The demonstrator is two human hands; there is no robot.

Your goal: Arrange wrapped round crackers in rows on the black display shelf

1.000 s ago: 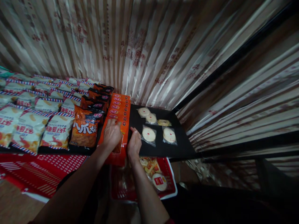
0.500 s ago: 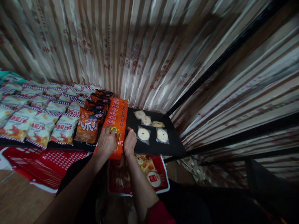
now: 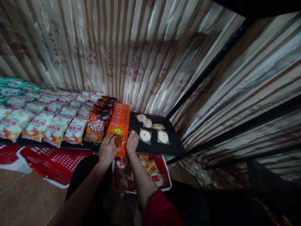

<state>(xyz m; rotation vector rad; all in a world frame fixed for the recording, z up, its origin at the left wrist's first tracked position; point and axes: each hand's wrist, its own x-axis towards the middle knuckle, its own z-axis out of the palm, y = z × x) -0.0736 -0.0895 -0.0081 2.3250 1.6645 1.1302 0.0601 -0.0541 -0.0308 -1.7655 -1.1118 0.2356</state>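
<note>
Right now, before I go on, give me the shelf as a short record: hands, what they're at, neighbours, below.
left hand: at the front packet's left side
right hand: at its right edge
between hands: orange packets, overlapping in a row
surface: black shelf
left neighbour: orange-and-black bags
right neighbour: clear-wrapped round items
below: red basket holding packaged food

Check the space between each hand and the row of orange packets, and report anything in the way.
Nothing visible stands in the way. The left hand lies over the left edge of the front orange packet; the right hand is at its right edge. The wrapped round snacks lie beyond the right hand.
</note>
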